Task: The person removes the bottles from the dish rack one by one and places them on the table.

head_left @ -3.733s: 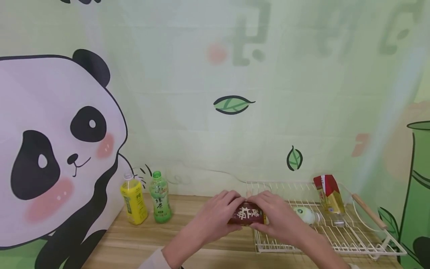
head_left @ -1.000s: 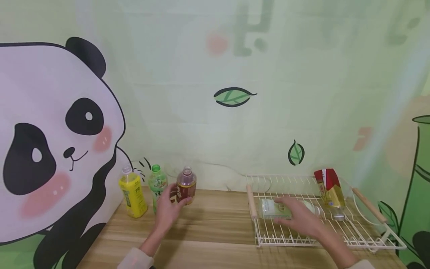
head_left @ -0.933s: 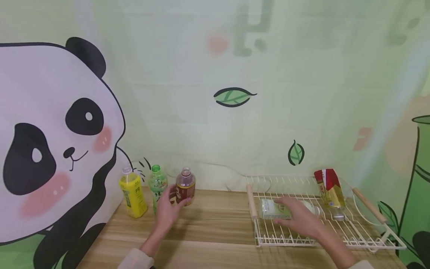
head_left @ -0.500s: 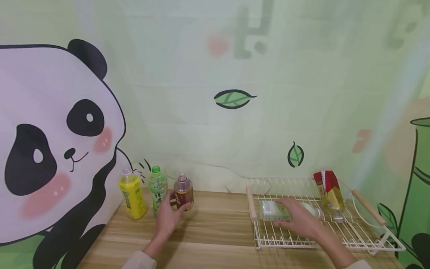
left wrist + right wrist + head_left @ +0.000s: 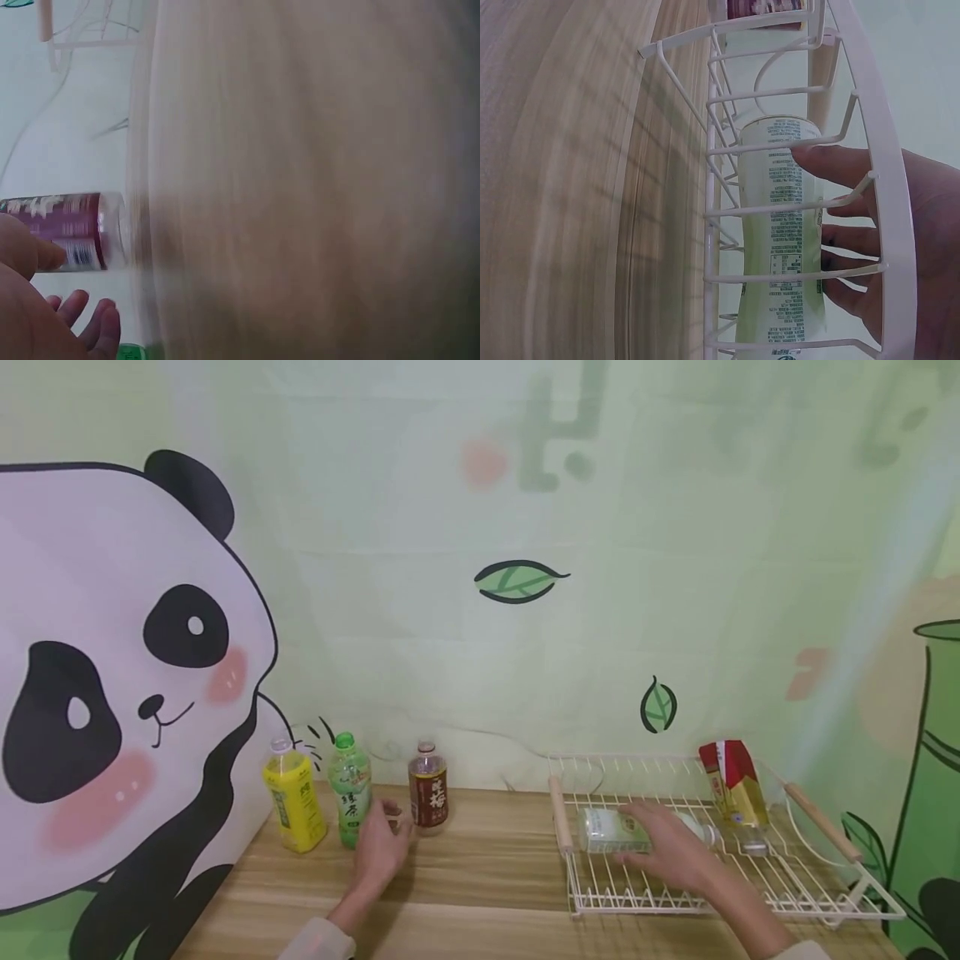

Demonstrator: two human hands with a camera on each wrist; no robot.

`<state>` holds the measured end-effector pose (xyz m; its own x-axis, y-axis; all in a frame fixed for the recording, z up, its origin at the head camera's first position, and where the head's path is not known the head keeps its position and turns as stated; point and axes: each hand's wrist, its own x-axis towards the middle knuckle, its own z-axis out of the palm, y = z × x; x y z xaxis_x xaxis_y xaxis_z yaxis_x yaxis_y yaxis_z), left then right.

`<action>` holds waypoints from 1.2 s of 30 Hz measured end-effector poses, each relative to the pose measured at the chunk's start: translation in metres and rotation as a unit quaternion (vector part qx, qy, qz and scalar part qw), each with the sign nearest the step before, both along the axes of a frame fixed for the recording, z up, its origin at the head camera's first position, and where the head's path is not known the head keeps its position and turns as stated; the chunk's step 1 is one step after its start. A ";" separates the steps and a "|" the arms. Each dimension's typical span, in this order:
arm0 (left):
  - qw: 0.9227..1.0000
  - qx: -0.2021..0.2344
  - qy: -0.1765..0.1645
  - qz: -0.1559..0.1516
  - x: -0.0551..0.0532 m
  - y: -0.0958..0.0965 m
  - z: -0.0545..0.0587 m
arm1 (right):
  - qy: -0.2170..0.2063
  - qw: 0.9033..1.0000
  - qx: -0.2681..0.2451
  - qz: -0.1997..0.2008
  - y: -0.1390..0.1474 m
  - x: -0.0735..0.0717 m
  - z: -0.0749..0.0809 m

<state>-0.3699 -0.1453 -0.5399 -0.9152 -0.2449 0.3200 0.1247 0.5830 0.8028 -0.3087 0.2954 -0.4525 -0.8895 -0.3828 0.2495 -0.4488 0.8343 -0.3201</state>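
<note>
"Left hand (image 5: 381,847) first: I have its fingers apart and holding nothing, just left of the dark red bottle (image 5: 430,797) and a little nearer. On the left wrist view its thumb crosses in front of the label, and I can't tell whether it touches."

"Where is that bottle standing?"

"Upright toward the far side of the counter (image 5: 480,881), left of the white wire rack (image 5: 897,225) and well apart from it. I see the green bottle (image 5: 348,789) standing to its left, its lower right side overlapped by the fingers, and the yellow bottle (image 5: 295,802) farther left."

"And the right hand (image 5: 667,847)?"

"Over on the right, I have it across the pale green bottle (image 5: 600,831), which lies on its side in the rack. Thumb and fingers are spread, thumb toward the near side. Whether they grip, I can't tell from here."

"What else do you see there?"

"I see a red and gold container (image 5: 738,793) tilted at the rack's far right, beside a wooden handle (image 5: 822,822). A panda (image 5: 150,535) fills the left of the pale green backdrop (image 5: 397,643)."
</note>
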 end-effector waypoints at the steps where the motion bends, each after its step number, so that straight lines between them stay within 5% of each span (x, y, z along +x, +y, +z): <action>1: 1.000 -0.002 -0.001 -0.004 0.000 0.001 0.000 | 0.000 1.000 0.001 -0.002 0.000 0.000 0.000; 13: 0.997 -0.001 -0.060 -0.057 0.000 0.024 0.004 | -0.020 1.000 -0.007 -0.013 0.003 0.001 0.001; 21: 0.990 0.048 -0.022 -0.128 -0.007 0.037 0.003 | -0.018 1.000 -0.013 -0.012 0.001 0.003 0.000; 36: 0.997 0.044 0.002 -0.067 -0.024 0.044 0.010 | -0.010 0.999 0.018 -0.031 -0.006 0.000 0.004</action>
<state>-0.3941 -0.1014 -0.5299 -0.9400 -0.1480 0.3073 0.2005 0.4890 0.8489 -0.3091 0.2890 -0.4487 -0.9167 -0.3343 0.2187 -0.3890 0.8717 -0.2979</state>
